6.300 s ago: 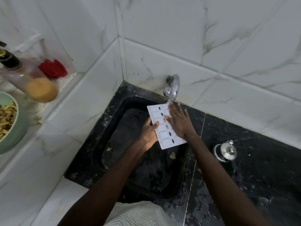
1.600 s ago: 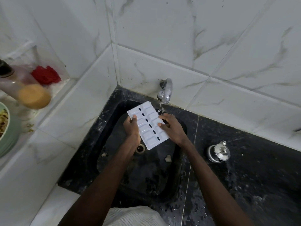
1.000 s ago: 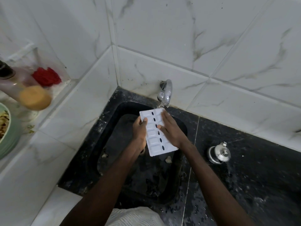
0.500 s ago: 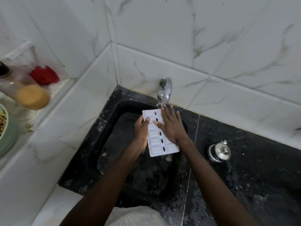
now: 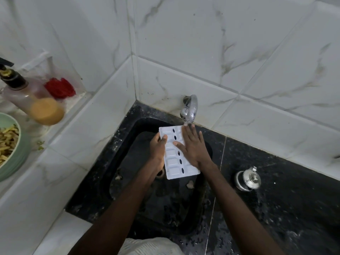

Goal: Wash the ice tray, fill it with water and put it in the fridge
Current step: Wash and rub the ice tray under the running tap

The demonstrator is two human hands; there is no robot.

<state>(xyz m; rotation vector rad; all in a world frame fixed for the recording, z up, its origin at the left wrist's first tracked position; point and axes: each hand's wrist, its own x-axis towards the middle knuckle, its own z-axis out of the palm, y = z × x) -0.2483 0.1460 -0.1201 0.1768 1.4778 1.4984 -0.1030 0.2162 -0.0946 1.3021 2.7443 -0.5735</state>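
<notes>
A white ice tray (image 5: 173, 162) with dark oval slots hangs over the black sink (image 5: 128, 181), its far end under the chrome tap (image 5: 190, 107), from which water runs. My left hand (image 5: 157, 153) grips the tray's left long edge, thumb on top. My right hand (image 5: 194, 148) lies flat on the tray's right half with fingers spread, fingertips in the water stream. The right half of the tray is hidden under that hand.
A small steel lidded pot (image 5: 247, 179) stands on the wet black counter right of the sink. On the white ledge at left are a pump bottle (image 5: 31, 100) with orange liquid, a red item (image 5: 59, 87) and a green bowl (image 5: 12, 153) of food. Scraps lie in the sink.
My right hand has slid up along the tray toward the tap and spread flat. The tray has stayed under the stream in my left hand.
</notes>
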